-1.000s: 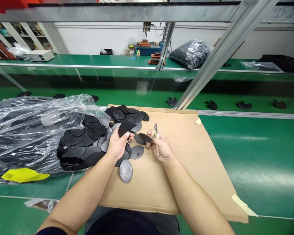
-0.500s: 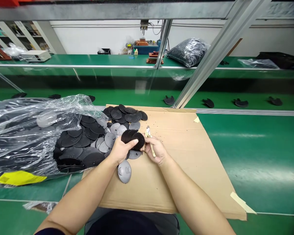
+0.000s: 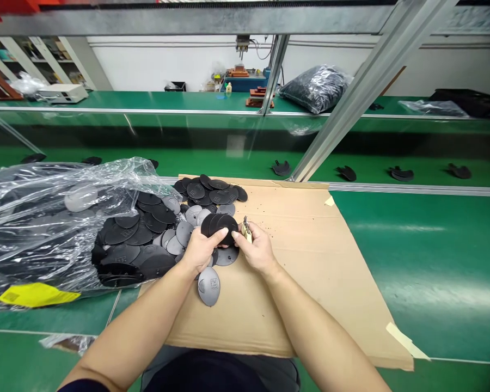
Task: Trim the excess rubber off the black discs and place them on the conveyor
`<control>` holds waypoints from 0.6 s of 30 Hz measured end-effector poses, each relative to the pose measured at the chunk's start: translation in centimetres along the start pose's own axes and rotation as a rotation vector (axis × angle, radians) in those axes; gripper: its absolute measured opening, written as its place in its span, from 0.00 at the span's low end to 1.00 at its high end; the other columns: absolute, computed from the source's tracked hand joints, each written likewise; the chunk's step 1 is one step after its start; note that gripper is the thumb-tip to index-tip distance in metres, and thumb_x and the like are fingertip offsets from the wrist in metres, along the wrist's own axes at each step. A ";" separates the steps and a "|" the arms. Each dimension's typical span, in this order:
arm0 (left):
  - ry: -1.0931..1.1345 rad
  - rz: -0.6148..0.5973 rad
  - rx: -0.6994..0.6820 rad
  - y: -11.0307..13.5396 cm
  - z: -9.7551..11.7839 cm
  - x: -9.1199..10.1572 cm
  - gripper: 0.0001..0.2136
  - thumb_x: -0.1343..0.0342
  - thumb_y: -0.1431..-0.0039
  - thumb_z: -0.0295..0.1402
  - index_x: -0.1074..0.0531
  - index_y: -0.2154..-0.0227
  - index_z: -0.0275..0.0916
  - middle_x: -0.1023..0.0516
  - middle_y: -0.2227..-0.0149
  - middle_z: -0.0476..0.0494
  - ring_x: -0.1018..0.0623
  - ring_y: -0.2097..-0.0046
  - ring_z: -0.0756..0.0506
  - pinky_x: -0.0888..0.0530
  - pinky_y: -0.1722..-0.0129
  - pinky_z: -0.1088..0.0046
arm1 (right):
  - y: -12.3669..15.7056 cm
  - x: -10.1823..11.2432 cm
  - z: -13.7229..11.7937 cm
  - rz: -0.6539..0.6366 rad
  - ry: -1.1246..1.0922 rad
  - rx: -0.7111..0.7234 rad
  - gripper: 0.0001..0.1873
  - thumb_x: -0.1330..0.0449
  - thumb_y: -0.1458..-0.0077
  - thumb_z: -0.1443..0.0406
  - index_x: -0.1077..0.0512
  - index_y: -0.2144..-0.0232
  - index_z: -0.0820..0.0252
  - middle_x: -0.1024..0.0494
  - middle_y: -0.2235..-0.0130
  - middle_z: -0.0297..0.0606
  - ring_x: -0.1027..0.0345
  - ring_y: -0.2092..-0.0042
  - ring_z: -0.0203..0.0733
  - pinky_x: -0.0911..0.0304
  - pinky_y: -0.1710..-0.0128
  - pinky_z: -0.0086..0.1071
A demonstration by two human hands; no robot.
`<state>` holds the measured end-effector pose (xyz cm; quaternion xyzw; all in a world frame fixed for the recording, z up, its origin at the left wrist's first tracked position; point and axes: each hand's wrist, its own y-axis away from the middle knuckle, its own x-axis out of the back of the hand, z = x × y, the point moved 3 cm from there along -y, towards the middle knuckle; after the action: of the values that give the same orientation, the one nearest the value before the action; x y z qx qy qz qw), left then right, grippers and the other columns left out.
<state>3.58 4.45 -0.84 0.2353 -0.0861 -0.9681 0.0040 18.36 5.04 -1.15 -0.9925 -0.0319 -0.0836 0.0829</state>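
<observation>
My left hand point(image 3: 202, 249) is closed on a few black oval plastic pieces point(image 3: 219, 224), fanned over one another, thumb on top. In my right hand point(image 3: 258, 247) is a pair of nippers point(image 3: 246, 228) with pale yellow handles, its metal jaws pointing away from me. My right thumb touches the right edge of the fanned pieces. Below and behind my left hand spreads a heap of grey and black oval pieces point(image 3: 183, 233). One grey oval piece point(image 3: 208, 286) lies nearer to me on the cardboard sheet point(image 3: 310, 272).
A clear plastic bag point(image 3: 57, 218) full of black pieces lies open at the left, a yellow label point(image 3: 38, 294) on it. Beyond the cardboard, several curved black parts point(image 3: 400, 173) sit on the green belt. A slanted metal post point(image 3: 351, 92) rises at the right.
The nippers have turned in my right hand, with less of the handles showing. My right thumb has come onto the edge of the fanned pieces, which now spread wider.
</observation>
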 end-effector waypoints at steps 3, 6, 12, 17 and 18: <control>-0.019 -0.008 0.024 0.1 0.0 0.0 0.17 0.31 0.58 0.37 0.23 0.66 0.32 0.21 0.69 0.41 0.23 0.71 0.47 0.26 0.75 0.73 | -0.1 -0.3 0.4 -0.077 -0.121 -0.040 0.16 0.38 0.48 0.53 0.31 0.68 0.60 0.32 0.74 0.30 0.39 0.72 0.35 0.40 0.71 0.29; 0.014 -0.049 0.000 0.2 0.0 0.0 0.16 0.31 0.56 0.35 0.22 0.64 0.33 0.20 0.65 0.40 0.21 0.64 0.45 0.23 0.64 0.69 | -0.1 -0.5 0.7 -0.121 -0.209 -0.085 0.17 0.38 0.48 0.52 0.30 0.69 0.61 0.32 0.74 0.30 0.40 0.72 0.34 0.40 0.70 0.29; 0.009 -0.119 -0.041 0.0 -0.4 0.2 0.14 0.32 0.54 0.34 0.21 0.63 0.34 0.19 0.59 0.39 0.21 0.56 0.43 0.28 0.49 0.63 | -0.1 -0.6 0.2 -0.142 -0.271 -0.136 0.19 0.35 0.52 0.51 0.29 0.68 0.60 0.29 0.72 0.32 0.38 0.70 0.36 0.39 0.67 0.30; 0.017 -0.148 -0.027 0.0 -0.7 0.2 0.14 0.32 0.55 0.34 0.21 0.64 0.35 0.19 0.59 0.39 0.21 0.56 0.42 0.29 0.48 0.61 | -0.1 -0.3 -0.2 -0.119 -0.286 -0.116 0.19 0.33 0.55 0.52 0.30 0.70 0.59 0.30 0.73 0.31 0.39 0.71 0.35 0.40 0.69 0.30; 0.023 -0.154 -0.024 0.0 -0.7 0.1 0.14 0.32 0.55 0.34 0.21 0.64 0.35 0.19 0.59 0.39 0.21 0.56 0.42 0.28 0.48 0.61 | -0.1 -0.3 -0.2 -0.111 -0.279 -0.107 0.19 0.33 0.55 0.51 0.30 0.70 0.59 0.31 0.73 0.31 0.39 0.72 0.35 0.40 0.70 0.30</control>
<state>3.81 4.29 -1.46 0.2521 -0.0560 -0.9638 -0.0669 18.06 5.13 -1.00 -0.9942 -0.0936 0.0489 0.0200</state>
